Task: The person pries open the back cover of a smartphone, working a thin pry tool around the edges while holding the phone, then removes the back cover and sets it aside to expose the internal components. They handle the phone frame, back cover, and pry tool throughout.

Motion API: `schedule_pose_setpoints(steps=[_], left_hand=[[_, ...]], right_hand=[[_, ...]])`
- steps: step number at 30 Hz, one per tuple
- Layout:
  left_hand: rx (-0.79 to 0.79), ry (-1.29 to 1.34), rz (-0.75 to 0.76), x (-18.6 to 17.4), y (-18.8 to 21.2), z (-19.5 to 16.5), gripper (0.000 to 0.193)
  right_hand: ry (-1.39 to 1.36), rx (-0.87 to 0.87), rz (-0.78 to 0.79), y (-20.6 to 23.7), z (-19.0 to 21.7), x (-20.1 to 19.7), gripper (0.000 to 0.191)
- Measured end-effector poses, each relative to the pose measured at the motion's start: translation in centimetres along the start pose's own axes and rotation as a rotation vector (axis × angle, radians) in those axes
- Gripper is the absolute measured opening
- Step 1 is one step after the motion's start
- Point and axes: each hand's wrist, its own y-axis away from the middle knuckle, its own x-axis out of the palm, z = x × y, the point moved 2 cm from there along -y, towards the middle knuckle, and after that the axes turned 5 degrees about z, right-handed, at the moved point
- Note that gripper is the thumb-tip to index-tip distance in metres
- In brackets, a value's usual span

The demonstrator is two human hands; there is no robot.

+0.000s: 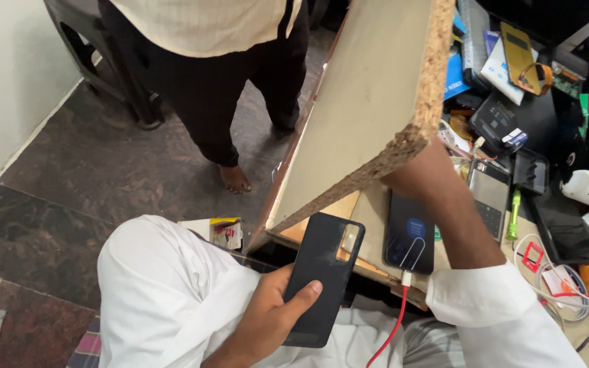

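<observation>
Right of our left hand, which clasps the case upright, lies the phone; right hand hidden, grip unknowable

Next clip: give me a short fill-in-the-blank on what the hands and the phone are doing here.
1. The left hand holds a ____ phone case.
2. The cable plugged into the phone is ____ in colour.
3. The right forearm reaches under a tilted ____, which hides the hand.
4. The phone's screen is ____.

Missing words: black; red; board; lit
</observation>
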Motion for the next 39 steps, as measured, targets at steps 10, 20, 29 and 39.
schedule_pose_setpoints(steps=[10,20,29,39], left_hand=[[0.072,-0.071,-0.077,1.2,0.0,-1.6,0.032],[0.802,-1.005,-0.142,5.8,0.1,-5.4,0.071],[0.632,-0.947,-0.079,5.4,-0.4,-5.8,0.063],[-0.023,-0.449,0.305,1.0,1.7,-0.8,0.043]], right_hand=[[-1.268,0.303,-0.255,8.7,-0.2,-2.2,0.016],[-1.675,0.493,-0.475,14.9,4.2,-0.8,0.016],[-1.451,0.613,-0.475,14.7,4.5,-1.1,0.017],[-0.525,0.635,-0.118,5.3,0.0,0.1,0.015]])
